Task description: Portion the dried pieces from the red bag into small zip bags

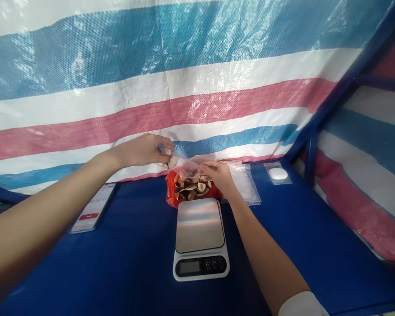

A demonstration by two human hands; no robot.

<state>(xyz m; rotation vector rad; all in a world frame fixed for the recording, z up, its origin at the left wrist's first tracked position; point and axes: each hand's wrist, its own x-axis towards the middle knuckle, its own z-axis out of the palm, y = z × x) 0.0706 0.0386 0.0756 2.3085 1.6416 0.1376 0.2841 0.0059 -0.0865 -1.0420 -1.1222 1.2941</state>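
A clear plastic bag (185, 165) is stretched between my hands above a red plastic bag (170, 193). My left hand (148, 149) is closed on its left end, where a few pale slices (171, 162) show near the fingers. At the other end, my right hand (217, 173) pinches the clear bag's edge between thumb and fingers. Dark-edged, cream slices that look like dried mushroom (194, 189) fill the opened red bag below. Directly in front of it lies a white digital kitchen scale (200, 237), with nothing on its metal plate. Its display shows no readable figure.
Flat clear zip bags (245, 182) lie right of the red bag. Farther right, a white rounded object (278, 174) rests on a small clear packet. A phone (94, 208) lies at left on the blue table (131, 263). Striped sheeting (184, 101) rises behind, with a blue frame post (335, 96) at right.
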